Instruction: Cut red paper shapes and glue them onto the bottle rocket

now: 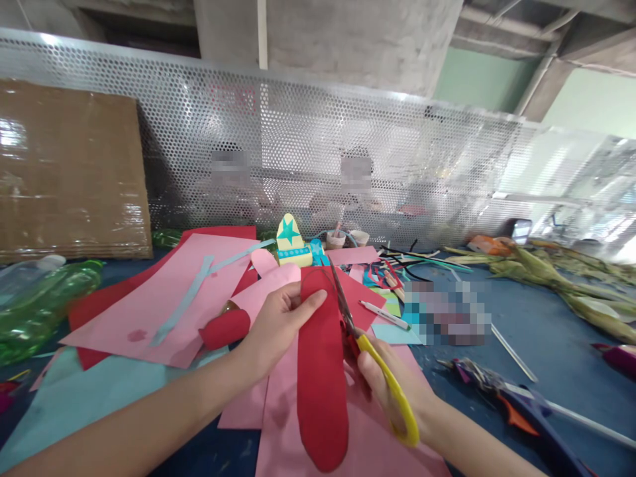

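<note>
A long red paper strip [322, 377] with rounded ends is pinched near its far end by my left hand [283, 321], thumb on top. My right hand [385, 377] grips a pair of scissors [365, 344] with a yellow handle and a red one. Their blades point away from me along the strip's right edge, near its far end; whether they are cutting into it I cannot tell. Pink paper sheets [293, 457] lie beneath both hands. A small rolled red paper piece [226, 329] rests left of my left hand.
A white marker [385, 316] lies right of the scissors. Farther right are a glue gun [511, 397] and dry corn husks [536, 271]. Green plastic bottles [59, 305] and a cardboard sheet [74, 172] stand left. A yellow paper piece with a star [288, 232] and a perforated metal screen [298, 146] are behind.
</note>
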Available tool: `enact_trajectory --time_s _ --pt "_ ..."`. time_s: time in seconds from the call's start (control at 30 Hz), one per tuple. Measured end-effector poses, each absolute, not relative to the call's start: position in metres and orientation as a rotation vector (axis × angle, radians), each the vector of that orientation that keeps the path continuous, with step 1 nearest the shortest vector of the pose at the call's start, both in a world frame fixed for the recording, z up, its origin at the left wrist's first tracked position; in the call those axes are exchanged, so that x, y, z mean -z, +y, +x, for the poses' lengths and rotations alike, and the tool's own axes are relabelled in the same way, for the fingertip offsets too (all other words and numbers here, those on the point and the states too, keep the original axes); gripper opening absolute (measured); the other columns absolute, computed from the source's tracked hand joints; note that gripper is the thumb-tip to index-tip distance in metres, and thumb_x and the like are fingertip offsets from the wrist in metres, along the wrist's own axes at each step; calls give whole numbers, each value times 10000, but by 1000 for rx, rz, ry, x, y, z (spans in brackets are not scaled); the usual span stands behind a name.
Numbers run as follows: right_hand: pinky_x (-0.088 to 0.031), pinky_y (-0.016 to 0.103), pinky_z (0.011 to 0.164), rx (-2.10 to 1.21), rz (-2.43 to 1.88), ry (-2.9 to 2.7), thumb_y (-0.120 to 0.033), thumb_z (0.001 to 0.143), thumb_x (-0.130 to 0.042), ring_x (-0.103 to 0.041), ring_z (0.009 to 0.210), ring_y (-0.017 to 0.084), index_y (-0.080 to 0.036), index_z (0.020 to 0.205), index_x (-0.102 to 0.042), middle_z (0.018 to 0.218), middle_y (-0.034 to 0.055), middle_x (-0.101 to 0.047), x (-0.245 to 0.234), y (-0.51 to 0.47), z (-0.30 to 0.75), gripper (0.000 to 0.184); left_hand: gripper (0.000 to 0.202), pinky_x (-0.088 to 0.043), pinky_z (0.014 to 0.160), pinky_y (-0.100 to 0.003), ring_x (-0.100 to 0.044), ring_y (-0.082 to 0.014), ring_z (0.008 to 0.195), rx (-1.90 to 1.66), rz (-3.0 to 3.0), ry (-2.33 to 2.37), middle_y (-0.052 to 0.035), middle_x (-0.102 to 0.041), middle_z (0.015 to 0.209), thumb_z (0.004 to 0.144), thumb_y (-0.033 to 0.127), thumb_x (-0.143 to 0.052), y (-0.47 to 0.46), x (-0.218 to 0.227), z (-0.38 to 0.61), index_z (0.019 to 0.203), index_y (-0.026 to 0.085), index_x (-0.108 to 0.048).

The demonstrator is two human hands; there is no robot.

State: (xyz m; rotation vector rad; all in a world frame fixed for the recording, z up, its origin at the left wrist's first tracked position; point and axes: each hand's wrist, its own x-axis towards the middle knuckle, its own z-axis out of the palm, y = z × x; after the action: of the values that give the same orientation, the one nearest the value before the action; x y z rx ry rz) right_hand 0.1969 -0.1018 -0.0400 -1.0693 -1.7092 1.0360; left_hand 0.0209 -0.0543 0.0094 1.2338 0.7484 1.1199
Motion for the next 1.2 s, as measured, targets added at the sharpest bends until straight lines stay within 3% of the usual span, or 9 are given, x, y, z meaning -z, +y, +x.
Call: enact_trajectory --time_s 0.27,0.5,0.8,1.2 --pt "-355 234 438 -1041 -1022 -1742 -800 861 -336 -355 445 114 -216 818 -500 551 -57 -413 34 -104 193 608 293 -533 648 -236 -656 -145 697 -1141 1198 779 -6 -717 747 736 438 -791 -55 -7 22 789 168 -690" --pt "-357 240 450 -961 -1002 -1772 -799 872 -297 -358 454 112 -222 765 -466 564 -49 -422 22 -108 191 611 317 -552 638 -249 -670 -148 669 -1110 1103 736 -18 -738 742 701 442 -822 -60 -10 24 792 161 -706" --pt "-249 211 330 -1102 -1002 -1668 -831 832 -337 -290 365 74 -213 776 -478 534 -77 -359 30 -107 187 636 371 -556 630 -241 -666 -140 663 -1129 1055 767 -22 -744 750 635 453 -861 -60 -11 26 797 151 -718" --pt "-300 194 325 -1176 -1069 -1612 -819 832 -361 -308 378 83 -230 761 -454 541 -69 -361 40 -110 189 600 293 -558 643 -243 -677 -149 689 -1123 1083 734 -31 -754 770 704 419 -827 -58 -7 25 807 162 -730"
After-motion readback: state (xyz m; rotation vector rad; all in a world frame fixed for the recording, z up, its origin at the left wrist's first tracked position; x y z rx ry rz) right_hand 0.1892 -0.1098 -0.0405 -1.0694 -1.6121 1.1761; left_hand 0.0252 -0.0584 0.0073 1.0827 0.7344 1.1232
